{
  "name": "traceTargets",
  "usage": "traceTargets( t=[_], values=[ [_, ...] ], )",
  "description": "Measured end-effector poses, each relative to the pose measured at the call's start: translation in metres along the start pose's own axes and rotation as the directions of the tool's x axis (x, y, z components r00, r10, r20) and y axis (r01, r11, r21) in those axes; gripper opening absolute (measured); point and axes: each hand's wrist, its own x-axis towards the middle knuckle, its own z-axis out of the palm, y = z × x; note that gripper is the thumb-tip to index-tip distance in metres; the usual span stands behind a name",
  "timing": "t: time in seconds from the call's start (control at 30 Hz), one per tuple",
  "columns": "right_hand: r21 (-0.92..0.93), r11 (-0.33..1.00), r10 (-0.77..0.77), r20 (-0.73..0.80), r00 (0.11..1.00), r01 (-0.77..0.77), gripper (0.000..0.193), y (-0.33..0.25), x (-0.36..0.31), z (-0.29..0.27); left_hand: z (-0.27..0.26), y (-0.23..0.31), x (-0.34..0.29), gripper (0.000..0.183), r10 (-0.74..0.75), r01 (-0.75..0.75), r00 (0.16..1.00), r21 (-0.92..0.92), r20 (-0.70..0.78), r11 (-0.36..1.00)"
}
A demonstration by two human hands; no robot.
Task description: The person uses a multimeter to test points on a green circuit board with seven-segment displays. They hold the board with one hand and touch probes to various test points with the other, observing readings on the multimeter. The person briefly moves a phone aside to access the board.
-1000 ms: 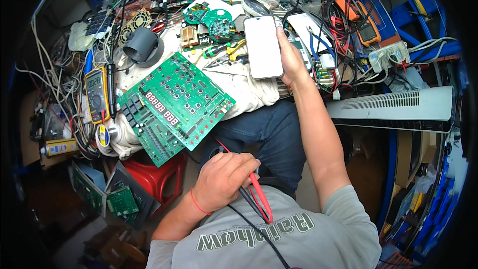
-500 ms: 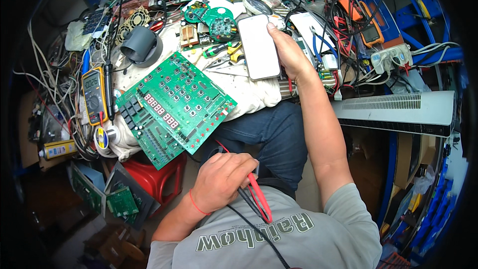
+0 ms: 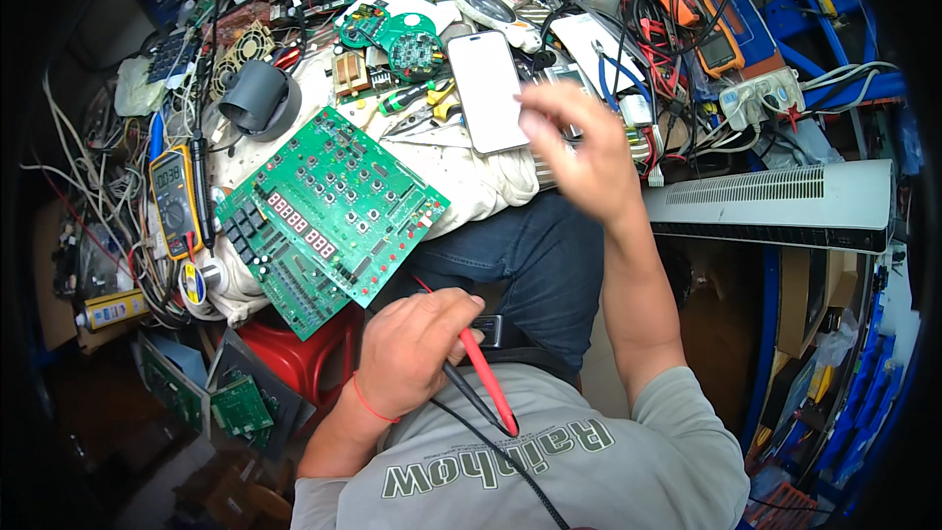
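My left hand (image 3: 412, 348) is closed round a red test probe (image 3: 490, 383) and a black test probe (image 3: 475, 397) in front of my shirt. A thin red tip sticks out past the fingers. My right hand (image 3: 584, 152), blurred by motion, has its fingers apart beside the right edge of a phone (image 3: 487, 93) with a blank white screen. Whether a fingertip touches the phone cannot be made out. Left of it, a large green circuit board (image 3: 343, 201) with push buttons and a red-digit display lies over the bench's near edge. A yellow multimeter (image 3: 177, 201) stands at far left.
Grey pipe fitting (image 3: 257, 98), pliers (image 3: 427, 118) and round green boards (image 3: 407, 44) lie on the white cloth (image 3: 491, 184). Blue-handled pliers (image 3: 620, 79), an orange meter (image 3: 718, 44) and a power strip (image 3: 760, 98) are at right. A red stool (image 3: 304, 353) stands below.
My right hand has let go of the phone's edge and drawn back toward me. The phone stays on the bench. My left hand still holds the probes; the whole view has shifted slightly.
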Motion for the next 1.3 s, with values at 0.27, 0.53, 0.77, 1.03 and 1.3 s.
traceTargets(
  t=[0.27,0.53,0.77,1.03,1.3],
  values=[
    [0.210,0.846,-0.533,0.338,0.776,0.490,0.033,-0.086,-0.055,0.007,-0.011,0.001,0.019,0.040,-0.009,0.006,1.000,0.124,0.016,0.992],
    [0.095,0.816,-0.578,0.088,0.812,0.570,0.024,-0.075,-0.064,-0.018,-0.044,-0.004,0.004,0.035,0.112,-0.057,0.960,0.211,-0.256,0.976],
    [0.323,0.874,-0.143,-0.544,0.827,0.363,0.026,-0.040,-0.074,-0.039,-0.086,-0.018,-0.018,0.058,-0.102,0.019,0.569,-0.111,-0.816,0.994],
    [0.270,0.945,0.018,-0.608,0.794,0.186,0.022,0.000,-0.063,-0.035,-0.108,-0.024,-0.022,0.065,-0.035,-0.044,0.587,-0.075,-0.809,0.996],
    [-0.310,0.941,-0.196,-0.176,0.965,0.135,0.023,0.046,-0.038,0.025,-0.053,-0.015,-0.015,0.060,-0.093,0.217,0.770,0.123,-0.632,0.968]
  ],
)
